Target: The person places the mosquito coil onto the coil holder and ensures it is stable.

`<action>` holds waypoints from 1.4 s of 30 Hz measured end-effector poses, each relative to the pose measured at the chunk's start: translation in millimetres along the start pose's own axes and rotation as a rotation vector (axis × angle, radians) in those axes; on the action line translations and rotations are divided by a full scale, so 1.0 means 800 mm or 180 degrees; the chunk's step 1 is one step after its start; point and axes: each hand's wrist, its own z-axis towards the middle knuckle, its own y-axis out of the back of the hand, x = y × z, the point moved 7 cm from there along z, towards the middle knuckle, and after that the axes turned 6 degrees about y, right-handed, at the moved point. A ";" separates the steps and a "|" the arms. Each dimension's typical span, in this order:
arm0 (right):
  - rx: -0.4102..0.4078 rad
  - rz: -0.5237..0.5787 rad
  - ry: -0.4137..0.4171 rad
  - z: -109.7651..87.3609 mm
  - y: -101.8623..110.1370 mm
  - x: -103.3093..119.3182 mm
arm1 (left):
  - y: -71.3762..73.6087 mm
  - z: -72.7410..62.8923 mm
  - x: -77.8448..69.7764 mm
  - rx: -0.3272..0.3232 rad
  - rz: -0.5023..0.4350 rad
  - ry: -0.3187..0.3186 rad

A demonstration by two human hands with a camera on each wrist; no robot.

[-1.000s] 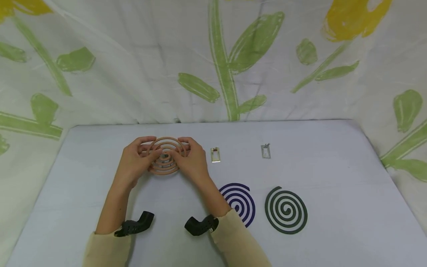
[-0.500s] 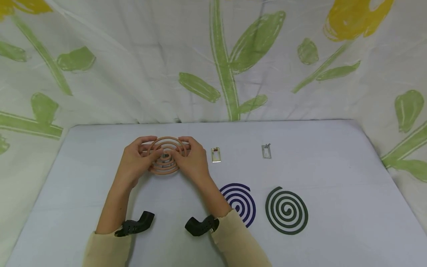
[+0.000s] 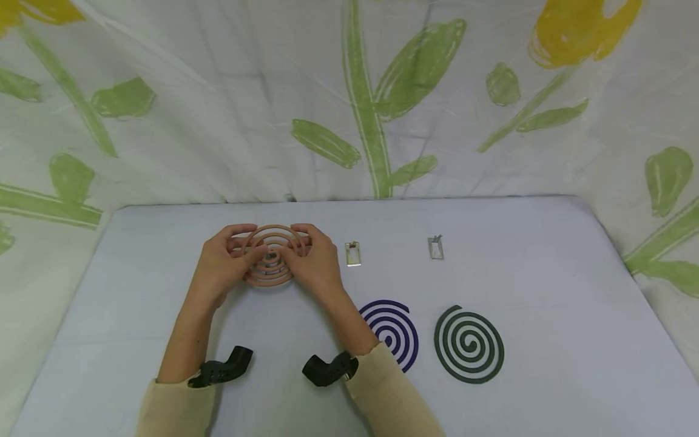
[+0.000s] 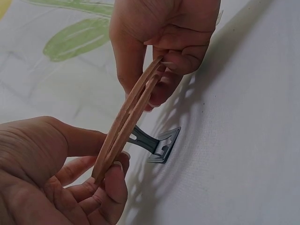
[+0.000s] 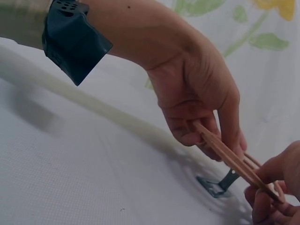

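Observation:
A reddish-brown mosquito coil (image 4: pixel 118 124) is held tilted between both hands over the white table. My left hand (image 3: pixel 219 262) pinches one side of it, thumb on the near face and fingers behind. On the opposite side, my right hand (image 3: pixel 318 261) grips it the same way, its thumb reaching near the spiral's centre. Below the coil, a dark metal coil stand (image 4: pixel 147 142) rests its square base on the table, its upright arm reaching up to the coil's underside. Where the arm's tip meets the coil is hidden in the left wrist view.
Right of the hands lie a gold-coloured metal stand (image 3: pixel 353 264) and a silver one (image 3: pixel 435 258). Nearer, a purple coil (image 3: pixel 388 340), partly under the right forearm, and a dark green coil (image 3: pixel 469 346) lie flat. A flower-painted curtain (image 3: pixel 229 133) hangs behind the table.

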 end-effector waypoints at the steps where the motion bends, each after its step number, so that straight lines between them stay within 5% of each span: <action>1: 0.0006 -0.0007 0.0014 0.000 -0.001 0.000 | 0.001 0.000 0.000 -0.0003 0.0013 0.0005; 42: 0.0007 -0.0363 0.0151 -0.002 -0.005 0.006 | 0.000 -0.002 -0.002 0.0064 0.0130 0.0006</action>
